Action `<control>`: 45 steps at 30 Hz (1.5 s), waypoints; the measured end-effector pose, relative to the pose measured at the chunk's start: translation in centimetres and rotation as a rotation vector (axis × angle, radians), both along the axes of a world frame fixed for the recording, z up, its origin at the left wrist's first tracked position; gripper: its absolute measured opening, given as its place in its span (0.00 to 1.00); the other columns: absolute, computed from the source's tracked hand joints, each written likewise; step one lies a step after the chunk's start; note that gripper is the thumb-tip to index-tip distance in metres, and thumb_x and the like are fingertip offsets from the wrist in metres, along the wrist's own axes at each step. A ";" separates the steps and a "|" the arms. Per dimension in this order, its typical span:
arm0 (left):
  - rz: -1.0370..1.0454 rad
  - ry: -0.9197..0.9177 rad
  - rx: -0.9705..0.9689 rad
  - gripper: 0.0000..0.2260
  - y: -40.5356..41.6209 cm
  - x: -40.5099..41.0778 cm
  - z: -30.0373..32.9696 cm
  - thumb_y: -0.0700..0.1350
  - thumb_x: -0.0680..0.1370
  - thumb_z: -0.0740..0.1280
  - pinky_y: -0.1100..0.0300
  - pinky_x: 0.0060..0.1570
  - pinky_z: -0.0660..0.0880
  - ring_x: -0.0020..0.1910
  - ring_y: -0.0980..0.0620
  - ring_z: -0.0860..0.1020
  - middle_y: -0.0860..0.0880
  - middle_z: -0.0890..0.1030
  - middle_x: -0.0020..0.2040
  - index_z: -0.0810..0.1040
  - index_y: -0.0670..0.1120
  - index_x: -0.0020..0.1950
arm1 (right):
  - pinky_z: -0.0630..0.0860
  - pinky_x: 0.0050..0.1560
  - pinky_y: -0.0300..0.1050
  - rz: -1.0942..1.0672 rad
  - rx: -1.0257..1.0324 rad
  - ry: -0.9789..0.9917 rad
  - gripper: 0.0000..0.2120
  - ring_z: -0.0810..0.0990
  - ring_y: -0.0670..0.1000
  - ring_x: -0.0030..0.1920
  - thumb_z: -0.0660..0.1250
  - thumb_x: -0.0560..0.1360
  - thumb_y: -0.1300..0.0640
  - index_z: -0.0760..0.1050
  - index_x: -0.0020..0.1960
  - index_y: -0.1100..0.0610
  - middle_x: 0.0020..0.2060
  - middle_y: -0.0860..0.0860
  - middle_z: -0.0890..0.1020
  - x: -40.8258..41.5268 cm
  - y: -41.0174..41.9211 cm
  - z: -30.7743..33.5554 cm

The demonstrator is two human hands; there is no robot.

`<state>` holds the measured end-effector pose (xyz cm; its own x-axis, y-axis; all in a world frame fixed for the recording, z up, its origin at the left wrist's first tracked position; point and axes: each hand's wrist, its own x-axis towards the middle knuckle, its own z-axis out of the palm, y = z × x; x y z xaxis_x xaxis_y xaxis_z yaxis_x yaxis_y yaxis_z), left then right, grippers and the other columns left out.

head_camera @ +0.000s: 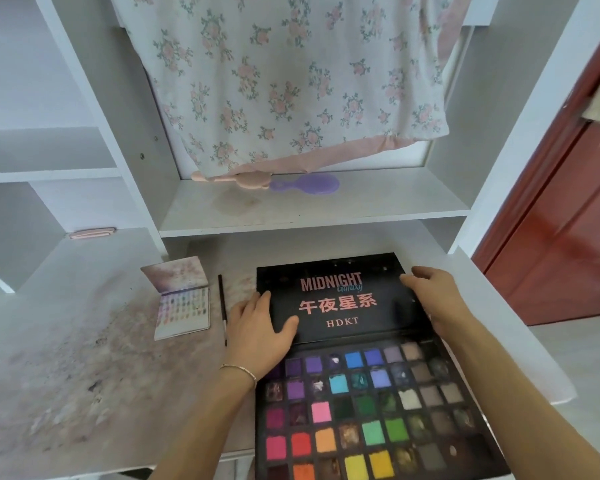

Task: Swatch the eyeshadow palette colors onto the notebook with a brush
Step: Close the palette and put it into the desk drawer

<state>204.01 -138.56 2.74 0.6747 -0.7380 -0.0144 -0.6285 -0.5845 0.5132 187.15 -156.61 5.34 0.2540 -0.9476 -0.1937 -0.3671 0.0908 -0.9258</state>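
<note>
- Large black rectangular eyeshadow palette point(368, 407) — the landmark; lies open at the near right of the stained white desk point(66, 341), rows of square colour pans facing up, some pans worn.
- Black palette lid point(340, 299), printed "MIDNIGHT Galaxy" and "HDKT" — on the far side of the pans, tilted up from its hinge.
- Left hand point(257, 336): on the lid's left edge, fingers nearly straight and spread, thumb laid on the lid face; a thin bracelet point(239, 370) at the wrist.
- Right hand point(430, 292): at the lid's upper right corner, fingers loosely bent over the edge; whether they grip it cannot be told.
- Thin dark-handled brush point(221, 306): flat on the desk just left of the palette, beside the left hand, held by neither hand.
- Small open notebook point(182, 303) with rows of colour swatches on its page: left of the brush.
- Purple plastic hairbrush point(305, 184): on the white shelf beyond the palette, under a hanging floral cloth point(291, 81).
</note>
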 end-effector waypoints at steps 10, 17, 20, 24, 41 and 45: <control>0.248 0.222 -0.613 0.20 0.8 0.0 1.1 0.41 0.75 0.68 0.70 0.42 0.71 0.45 0.58 0.76 0.52 0.76 0.56 0.70 0.47 0.66 | 0.73 0.36 0.40 -0.001 -0.006 -0.241 0.02 0.78 0.49 0.43 0.61 0.77 0.62 0.71 0.49 0.57 0.43 0.53 0.79 -2.1 1.3 -0.3; 0.230 0.139 -0.733 0.07 -0.3 1.9 3.7 0.41 0.75 0.68 0.77 0.38 0.67 0.40 0.64 0.74 0.56 0.76 0.41 0.75 0.49 0.52 | 0.73 0.39 0.39 0.068 -0.261 -0.326 0.08 0.78 0.47 0.44 0.62 0.76 0.63 0.69 0.41 0.51 0.41 0.50 0.79 -1.4 0.2 1.3; 0.219 0.105 -0.745 0.04 -1.1 2.7 5.0 0.43 0.76 0.66 0.78 0.38 0.65 0.39 0.65 0.74 0.59 0.75 0.39 0.75 0.49 0.49 | 0.75 0.43 0.40 0.058 -0.319 -0.353 0.09 0.78 0.48 0.47 0.63 0.75 0.62 0.71 0.42 0.49 0.42 0.48 0.79 -0.5 -0.4 2.0; 0.208 0.124 -0.740 0.06 -1.4 3.2 5.7 0.45 0.77 0.65 0.79 0.39 0.66 0.40 0.63 0.74 0.55 0.77 0.42 0.78 0.45 0.51 | 0.75 0.55 0.51 0.047 -0.293 -0.407 0.06 0.79 0.50 0.49 0.61 0.77 0.58 0.74 0.42 0.50 0.39 0.46 0.81 0.0 -0.8 2.3; -0.251 -0.123 -0.272 0.17 10.4 -2.4 -0.3 0.47 0.70 0.72 0.59 0.66 0.61 0.65 0.57 0.67 0.53 0.75 0.62 0.79 0.46 0.59 | 0.61 0.68 0.42 0.417 -0.479 0.092 0.17 0.63 0.44 0.68 0.64 0.74 0.53 0.70 0.63 0.46 0.63 0.43 0.68 -8.0 8.0 -3.0; -0.245 -0.189 -0.202 0.16 9.9 -3.2 -0.7 0.43 0.70 0.74 0.47 0.62 0.68 0.62 0.45 0.73 0.46 0.78 0.60 0.80 0.44 0.57 | 0.40 0.73 0.48 0.625 -0.789 0.462 0.24 0.51 0.46 0.72 0.64 0.73 0.45 0.65 0.67 0.45 0.68 0.42 0.60 -7.7 8.5 -3.9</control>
<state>200.82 -128.64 2.06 0.4544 -0.8533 0.2558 -0.8318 -0.3037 0.4646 179.46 -148.08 1.41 0.7898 -0.5769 0.2084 -0.4677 -0.7862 -0.4038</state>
